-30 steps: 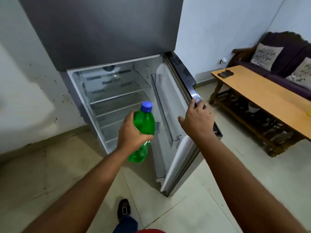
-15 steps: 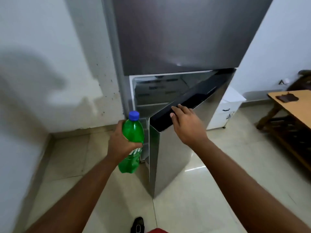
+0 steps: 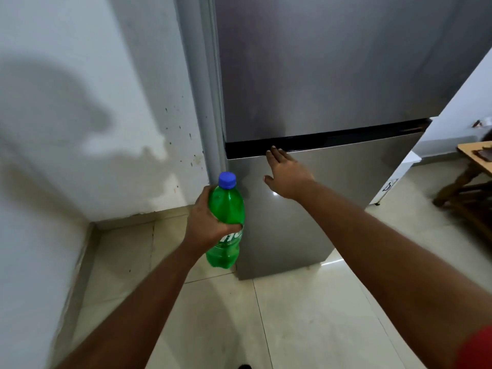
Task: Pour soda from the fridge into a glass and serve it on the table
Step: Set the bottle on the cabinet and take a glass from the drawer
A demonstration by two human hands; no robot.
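Observation:
A green soda bottle (image 3: 228, 209) with a blue cap stands upright in my left hand (image 3: 206, 222), which grips it around the middle, just left of the fridge. The grey fridge (image 3: 332, 89) fills the upper middle, both doors closed. My right hand (image 3: 286, 173) lies flat with fingers spread against the top of the lower door (image 3: 332, 206), fingertips at the black strip between the doors. No glass is in view.
A stained white wall (image 3: 93, 115) runs along the left and meets the tiled floor (image 3: 306, 315). A wooden table (image 3: 476, 155) with a dark object on it shows at the right edge. A white unit (image 3: 394, 179) stands right of the fridge.
The lower fridge door has swung from wide open to fully closed under my right hand. The view has turned left, and the bottle stays in my left hand.

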